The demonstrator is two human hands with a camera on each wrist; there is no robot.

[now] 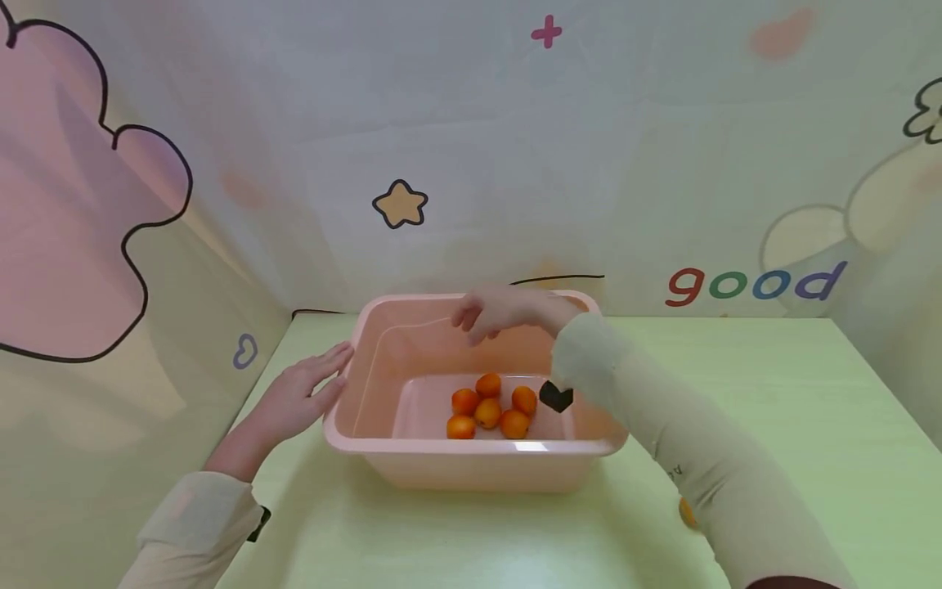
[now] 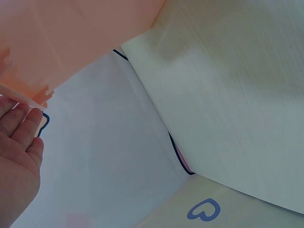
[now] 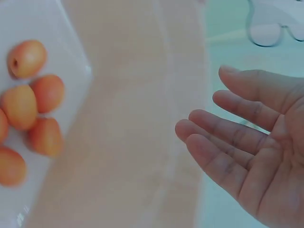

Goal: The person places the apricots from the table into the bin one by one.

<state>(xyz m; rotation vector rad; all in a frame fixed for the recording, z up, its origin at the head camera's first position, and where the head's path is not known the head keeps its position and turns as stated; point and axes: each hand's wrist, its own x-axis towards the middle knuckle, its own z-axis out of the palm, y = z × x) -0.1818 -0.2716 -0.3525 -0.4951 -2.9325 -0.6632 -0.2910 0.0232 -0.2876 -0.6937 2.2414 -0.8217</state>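
A pink plastic basin (image 1: pixel 471 447) stands on the table, with several small orange fruits (image 1: pixel 487 413) grouped on its floor. At the basin's left side, my left hand (image 1: pixel 298 397) rests its extended fingers against the rim, as the left wrist view also shows the hand (image 2: pixel 21 147) at the basin's edge. My right hand (image 1: pixel 508 312) hovers over the back part of the basin, its fingers loosely bent with nothing in them. In the right wrist view the right hand (image 3: pixel 256 147) is apart from the fruits (image 3: pixel 46 93).
One more orange fruit (image 1: pixel 688 514) lies on the pale green table (image 1: pixel 773 393), partly hidden by the right sleeve (image 1: pixel 706 458). A printed cloth (image 1: pixel 471 147) stands behind the table and along its sides. A black piece (image 1: pixel 555 396) shows at the right wrist.
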